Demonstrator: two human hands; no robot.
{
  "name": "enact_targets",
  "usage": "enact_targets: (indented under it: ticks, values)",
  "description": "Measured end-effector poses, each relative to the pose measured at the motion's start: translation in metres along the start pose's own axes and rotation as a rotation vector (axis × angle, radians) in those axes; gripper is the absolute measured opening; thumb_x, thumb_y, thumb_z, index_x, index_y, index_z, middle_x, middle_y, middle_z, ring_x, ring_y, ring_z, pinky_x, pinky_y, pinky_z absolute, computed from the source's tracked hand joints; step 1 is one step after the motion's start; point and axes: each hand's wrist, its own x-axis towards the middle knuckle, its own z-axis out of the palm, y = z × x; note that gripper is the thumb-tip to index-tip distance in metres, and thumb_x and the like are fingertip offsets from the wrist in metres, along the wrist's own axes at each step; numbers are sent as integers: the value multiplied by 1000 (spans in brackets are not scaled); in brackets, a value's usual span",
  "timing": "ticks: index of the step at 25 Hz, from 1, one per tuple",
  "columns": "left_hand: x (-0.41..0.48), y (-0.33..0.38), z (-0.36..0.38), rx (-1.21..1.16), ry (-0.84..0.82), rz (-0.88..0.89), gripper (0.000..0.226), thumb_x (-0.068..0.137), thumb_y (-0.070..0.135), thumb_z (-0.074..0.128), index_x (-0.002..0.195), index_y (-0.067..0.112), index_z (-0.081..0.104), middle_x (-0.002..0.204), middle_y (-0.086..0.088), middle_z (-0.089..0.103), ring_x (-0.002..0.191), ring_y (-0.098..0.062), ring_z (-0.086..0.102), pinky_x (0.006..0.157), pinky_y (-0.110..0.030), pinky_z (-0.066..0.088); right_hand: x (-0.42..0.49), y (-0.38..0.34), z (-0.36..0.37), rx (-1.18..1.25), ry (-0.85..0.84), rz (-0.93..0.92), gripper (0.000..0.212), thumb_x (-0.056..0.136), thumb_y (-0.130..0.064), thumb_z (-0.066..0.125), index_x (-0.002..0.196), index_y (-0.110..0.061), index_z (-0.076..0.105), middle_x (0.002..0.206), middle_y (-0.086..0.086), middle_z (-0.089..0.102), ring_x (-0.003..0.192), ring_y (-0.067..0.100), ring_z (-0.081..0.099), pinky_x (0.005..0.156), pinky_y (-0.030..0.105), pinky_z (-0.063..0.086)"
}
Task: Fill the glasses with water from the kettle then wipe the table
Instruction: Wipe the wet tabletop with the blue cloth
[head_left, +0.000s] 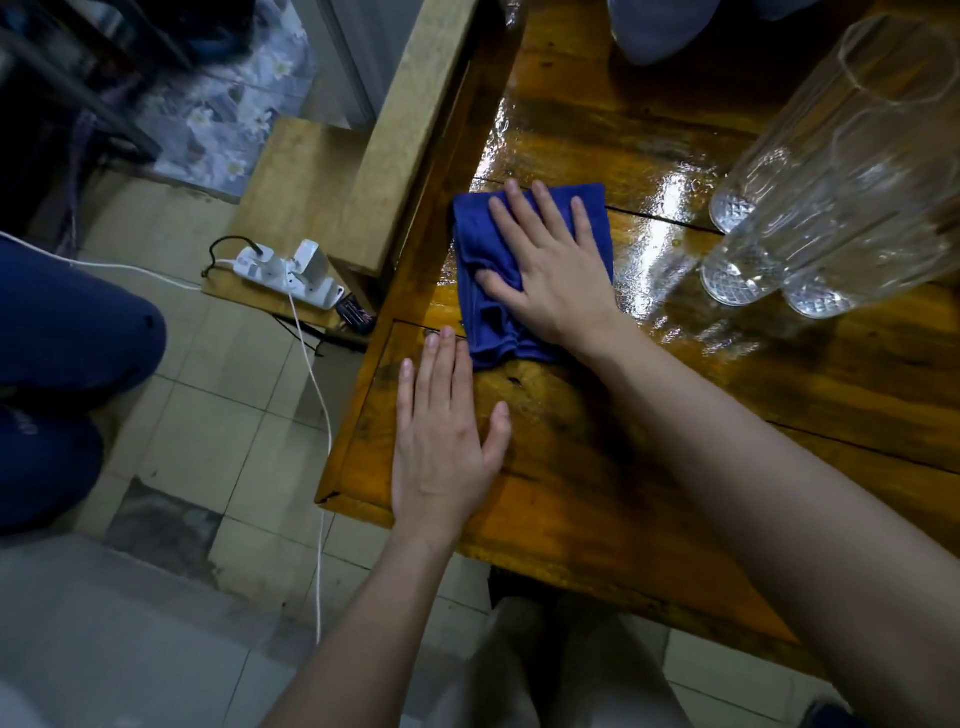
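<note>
A blue cloth (478, 306) lies crumpled near the left edge of the glossy wooden table (649, 467). My right hand (550, 270) presses flat on the cloth, fingers spread, thumb hooked into its folds. My left hand (441, 447) rests flat and empty on the table just in front of the cloth, fingertips almost touching it. Three tall clear glasses (831, 171) stand at the right; water shows in their bases. The wood around the cloth and glasses shines wet. No kettle is in view.
A grey-blue object (660, 26) sits at the table's far edge. Left of the table, a low wooden bench (291, 176) carries a white power strip (285, 270) with a cable trailing over the tiled floor. A person's blue-trousered knees (67, 332) are at far left.
</note>
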Motion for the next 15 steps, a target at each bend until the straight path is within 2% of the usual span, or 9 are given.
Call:
enact_targets:
  ticks: [6, 15]
  values:
    - [0, 0, 0, -13, 3, 1, 67, 99, 46, 30, 153, 8, 23, 163, -7, 15, 152, -16, 7, 124, -43, 11, 0, 16, 0, 39, 52, 161, 66, 98, -52, 20, 156, -21, 17, 165, 3, 11, 152, 21, 4, 122, 47, -1]
    - [1, 0, 0, -13, 2, -1, 66, 99, 46, 32, 153, 9, 23, 163, -8, 17, 152, -18, 10, 123, -44, 13, -63, 38, -6, 37, 37, 200, 65, 99, -50, 17, 156, -21, 16, 165, 4, 7, 152, 21, 2, 122, 47, 1]
